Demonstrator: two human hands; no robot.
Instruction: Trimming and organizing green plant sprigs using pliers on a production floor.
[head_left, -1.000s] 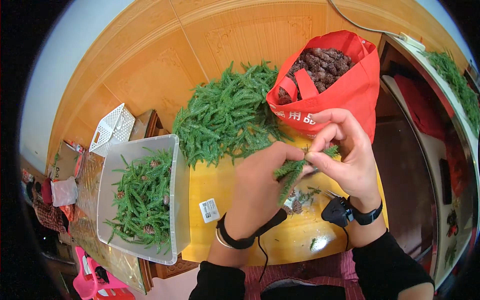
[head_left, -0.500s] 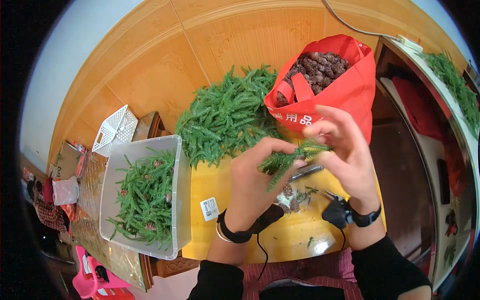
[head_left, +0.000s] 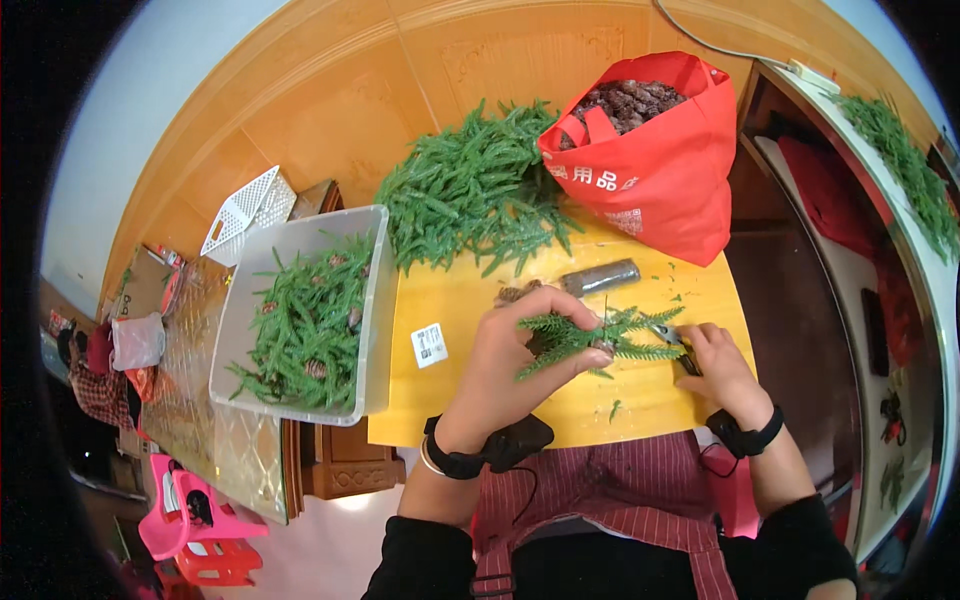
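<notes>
left hand (head_left: 508, 350) pinching a green sprig (head_left: 562, 333) mid-frame, right hand (head_left: 724, 370) separate, curled round some pliers (head_left: 685, 357) right of centre

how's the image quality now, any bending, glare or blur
Head view: the wall panelling bows in fisheye arcs and the corners go black; head view again: a bright patch of glare sits on the floor, while the green sprig in the left hand looks fairly sharp.
</notes>
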